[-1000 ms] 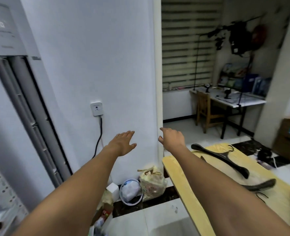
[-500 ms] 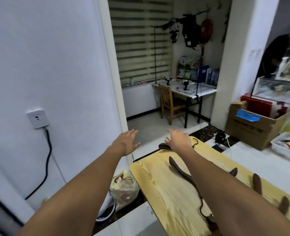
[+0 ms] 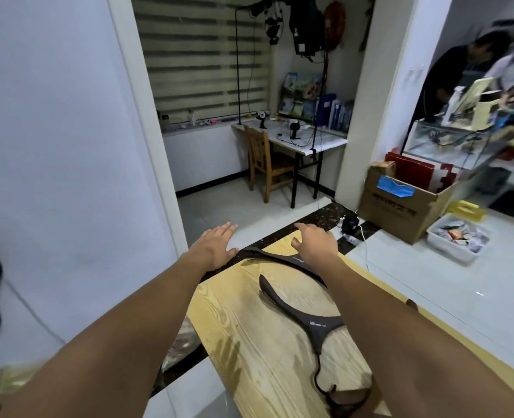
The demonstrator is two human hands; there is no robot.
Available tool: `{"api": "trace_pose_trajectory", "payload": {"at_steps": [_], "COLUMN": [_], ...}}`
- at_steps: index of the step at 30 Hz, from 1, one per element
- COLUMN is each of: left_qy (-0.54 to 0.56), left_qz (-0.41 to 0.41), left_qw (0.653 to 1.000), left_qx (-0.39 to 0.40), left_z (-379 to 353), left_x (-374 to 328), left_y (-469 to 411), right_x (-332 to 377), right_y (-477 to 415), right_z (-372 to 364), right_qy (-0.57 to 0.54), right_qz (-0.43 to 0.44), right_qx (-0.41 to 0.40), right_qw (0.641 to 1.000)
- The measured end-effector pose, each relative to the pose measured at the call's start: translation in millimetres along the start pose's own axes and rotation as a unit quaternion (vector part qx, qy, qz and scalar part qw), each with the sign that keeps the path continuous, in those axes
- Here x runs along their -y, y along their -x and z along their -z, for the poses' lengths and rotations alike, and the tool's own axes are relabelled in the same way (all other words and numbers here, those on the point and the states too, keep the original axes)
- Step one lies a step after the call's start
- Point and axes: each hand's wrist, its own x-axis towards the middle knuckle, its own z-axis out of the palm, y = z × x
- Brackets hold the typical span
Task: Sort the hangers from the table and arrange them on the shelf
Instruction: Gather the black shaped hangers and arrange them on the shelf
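Dark far hanger (image 3: 280, 260) and near hanger (image 3: 310, 319) lay flat on the wooden tabletop (image 3: 249, 342); left hand (image 3: 216, 247) and right hand (image 3: 314, 245) hovered at its far end, fingers (image 3: 230, 227) loosely spread, holding nothing.

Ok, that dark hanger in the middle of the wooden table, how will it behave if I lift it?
The dark hanger looks moulded and thick-armed, so it is probably stiff when lifted. Its thin hook trails from its neck, so it may snag. It lies flat on the wooden table, so a push would likely slide it, not roll it.
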Motion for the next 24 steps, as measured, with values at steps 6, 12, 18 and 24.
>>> {"api": "trace_pose_trajectory", "payload": {"at_steps": [6, 12, 18, 24], "left_qy": [-0.006, -0.009, -0.023, -0.034], "left_qz": [-0.037, -0.081, -0.137, -0.183], "left_qw": [0.999, 0.996, 0.988, 0.978], "left_qx": [0.011, 0.030, 0.064, 0.098], "left_z": [-8.7, -21.6, -44.3, -68.5], "left_x": [-20.3, -33.3, -38.9, -38.1], "left_y": [-38.8, -86.0, -148.8, -203.0], "right_x": [-21.7, -44.0, -60.9, -62.8], "right_y": [-10.5, -24.6, -48.9, -71.9], "right_z": [-6.8, -22.7, -48.9, -77.3], "right_qy": [0.006, 0.008, 0.017, 0.025], "right_qz": [-0.034, -0.075, -0.139, -0.177], "right_qx": [-0.001, 0.004, 0.016, 0.029], "right_qw": [0.999, 0.997, 0.990, 0.983]}}
